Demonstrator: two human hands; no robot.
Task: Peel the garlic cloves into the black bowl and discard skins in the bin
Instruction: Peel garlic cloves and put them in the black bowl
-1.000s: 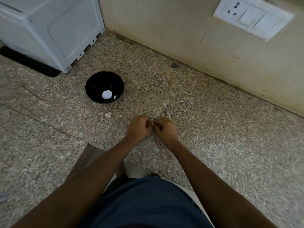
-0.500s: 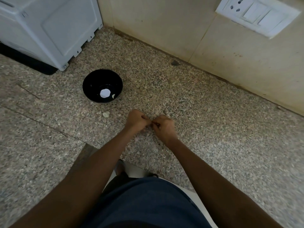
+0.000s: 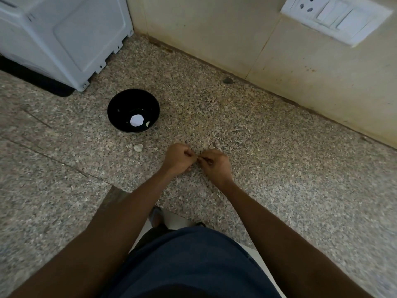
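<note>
While the black bowl point(image 3: 133, 110) on the worktop point(image 3: 279, 168) still holds one small peeled piece, left hand point(image 3: 177, 158) and right hand point(image 3: 216, 165) have stayed knuckle to knuckle, fingers curled, pinching a barely visible garlic clove point(image 3: 197, 157) between them. Peeling continues; no bin in view.

We've got both hands curled up over the speckled counter point(image 3: 268, 151), left hand point(image 3: 178, 159) and right hand point(image 3: 216, 165) meeting fingertip to fingertip, pinching something too tiny to make out. The black bowl point(image 3: 120, 104) sits at about 10 o'clock from them, with a white round patch and a small pale bit inside. A pale scrap point(image 3: 138, 147) lies just beside the bowl, at its 6 o'clock.
</note>
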